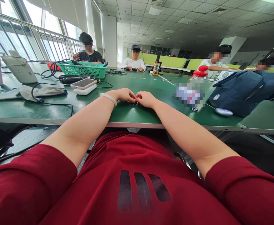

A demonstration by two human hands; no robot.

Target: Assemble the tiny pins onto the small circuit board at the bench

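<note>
Green-topped desk (127, 116) spans an office with a window railing (40, 37) at left and a tiled ceiling (137, 14). Workpiece location: small dark object (137, 103), near the desk's front edge, at the meeting fingertips; too small to identify. Left hand (124, 94) and right hand (146, 99): fingers drawn narrow, tips together; which one grips the object cannot be told. Expected handling: light, probably stiff, easily dropped; pinch its edges between thumb and forefinger. Desk surface: smooth, slightly glossy. Adjacent items: smartphone (83, 83) at left, navy backpack (235, 90) at right.
</note>
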